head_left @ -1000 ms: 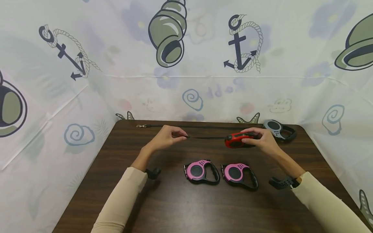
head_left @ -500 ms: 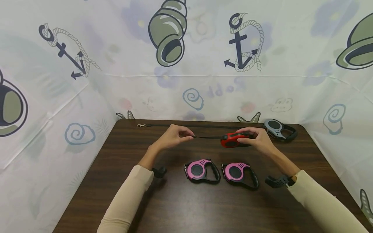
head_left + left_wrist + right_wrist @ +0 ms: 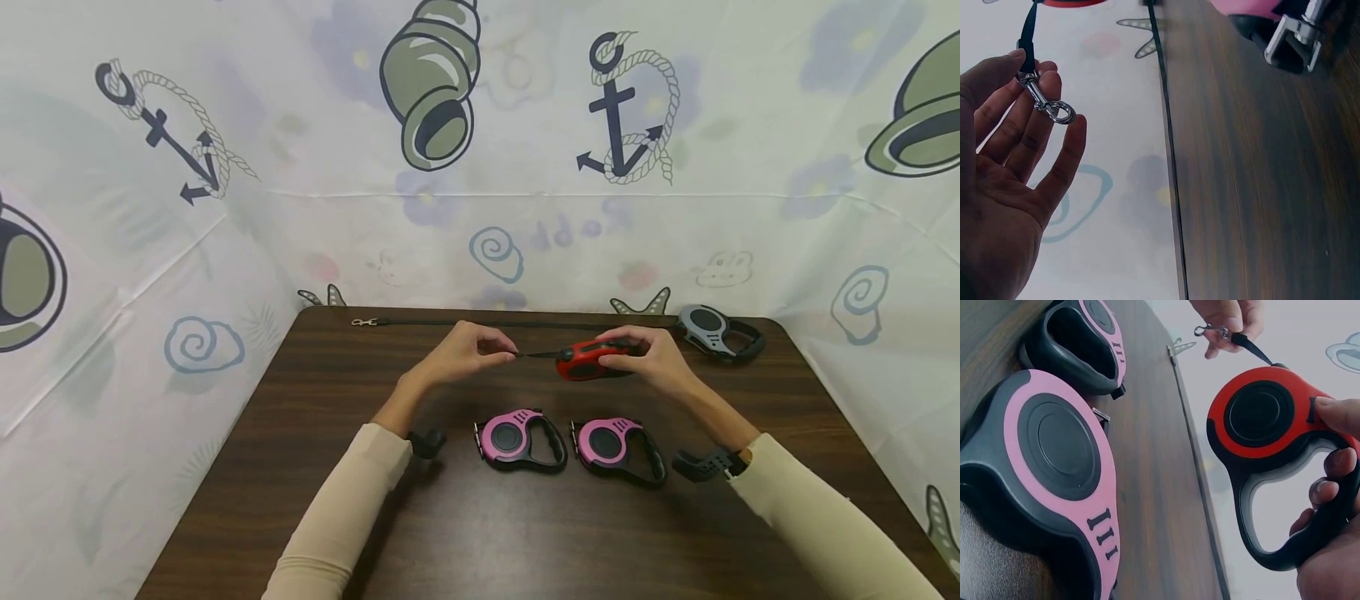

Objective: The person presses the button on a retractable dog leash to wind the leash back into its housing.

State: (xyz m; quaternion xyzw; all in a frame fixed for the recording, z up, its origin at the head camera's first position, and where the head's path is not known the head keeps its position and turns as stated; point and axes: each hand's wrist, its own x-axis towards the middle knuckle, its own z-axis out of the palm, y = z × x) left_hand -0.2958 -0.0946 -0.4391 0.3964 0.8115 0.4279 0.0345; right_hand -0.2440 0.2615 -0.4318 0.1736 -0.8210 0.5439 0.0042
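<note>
My right hand (image 3: 660,360) grips the black looped handle of a red retractable dog leash (image 3: 581,362), held above the table. In the right wrist view the thumb lies on the red casing (image 3: 1216,409) by its button, with fingers curled round the handle. My left hand (image 3: 467,353) pinches the end of the black strap (image 3: 1027,53) between thumb and fingers. From that end hangs a silver snap hook (image 3: 1041,100), lying against the fingers. A short stretch of strap spans the gap between the hands. Two pink retractable leashes (image 3: 504,437) lie on the table nearer me.
At the table's back right lies a grey retractable leash (image 3: 703,325). Its black strap (image 3: 420,322) runs along the back edge to a metal clip (image 3: 364,322) at the left. A printed cloth (image 3: 525,150) hangs behind the brown table (image 3: 525,542).
Both hands have drawn closer together, the left moving right and the right moving slightly left. The visible strap between them has become shorter. The leashes on the table stay put.
</note>
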